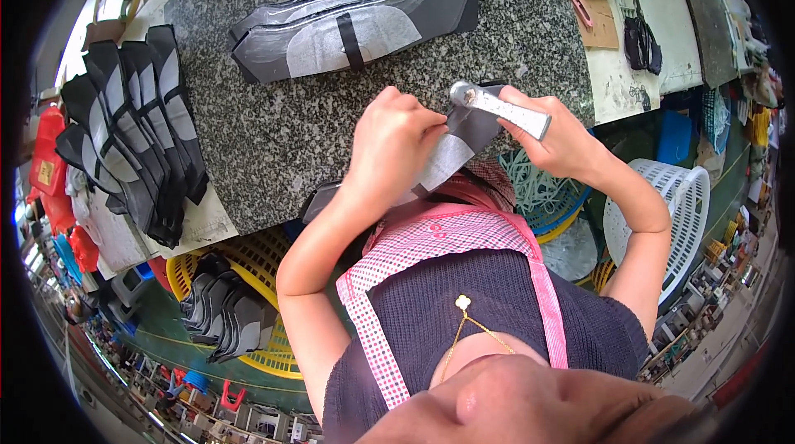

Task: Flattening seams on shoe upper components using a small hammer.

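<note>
My left hand (389, 146) pinches a dark grey shoe-upper piece with a pale lining patch (455, 146), held just above the near edge of the speckled granite table (273, 137). My right hand (556, 139) grips a metal hand tool with a flat silver handle (501, 108), its head resting against the top of the same piece. Both hands are close together over the table's near edge.
A stack of matching grey pieces (356, 17) lies at the back of the table. More pieces hang in a row at the left (132, 129). A yellow basket with pieces (232, 303) sits below left, a white basket (679, 212) at right, a second bench (662, 21) far right.
</note>
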The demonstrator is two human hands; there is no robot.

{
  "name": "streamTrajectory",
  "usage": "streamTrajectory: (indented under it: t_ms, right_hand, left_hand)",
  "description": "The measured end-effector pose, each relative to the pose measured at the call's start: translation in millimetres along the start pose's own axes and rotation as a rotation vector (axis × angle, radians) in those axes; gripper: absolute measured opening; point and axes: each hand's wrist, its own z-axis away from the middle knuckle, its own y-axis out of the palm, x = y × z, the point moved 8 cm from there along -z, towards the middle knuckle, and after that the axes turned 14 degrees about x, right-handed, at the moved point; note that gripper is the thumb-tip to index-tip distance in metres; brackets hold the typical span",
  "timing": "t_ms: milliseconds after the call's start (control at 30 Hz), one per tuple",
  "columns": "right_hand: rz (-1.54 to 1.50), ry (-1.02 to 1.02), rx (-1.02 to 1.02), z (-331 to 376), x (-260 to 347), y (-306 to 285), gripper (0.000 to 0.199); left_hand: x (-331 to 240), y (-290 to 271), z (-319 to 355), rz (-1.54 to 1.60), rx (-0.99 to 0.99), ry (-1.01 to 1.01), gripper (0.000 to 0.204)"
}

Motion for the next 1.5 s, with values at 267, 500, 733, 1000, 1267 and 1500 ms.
streamTrajectory:
  t_ms: [267,500,733,1000,1267,1500]
  right_hand:
    - [0.153,-0.026,-0.048,5.7,11.2,17.5,0.015]
    - [-0.027,-0.074,-0.150,7.4,25.2,4.0,0.015]
    - [0.077,0.010,-0.022,2.6,20.3,32.2,0.018]
    - [-0.033,-0.118,-0.109,9.8,41.6,26.7,0.019]
    - [-0.090,0.094,-0.391,27.0,6.9,-16.6,0.018]
    - [0.002,0.077,-0.409,25.4,-21.6,-5.7,0.016]
  left_hand:
    - [-15.7,-7.5,10.2,-0.231,-0.076,0.111,0.014]
    - [-28.4,6.7,38.4,-0.320,-0.178,0.142,0.021]
    - [14.4,-5.0,36.4,0.247,-0.015,-0.091,0.013]
    - [-14.7,5.3,53.2,-0.158,-0.148,0.149,0.025]
    - [-23.1,8.6,5.8,-0.227,-0.156,0.196,0.026]
    - [-4.4,-2.1,-29.2,0.182,-0.034,0.027,0.016]
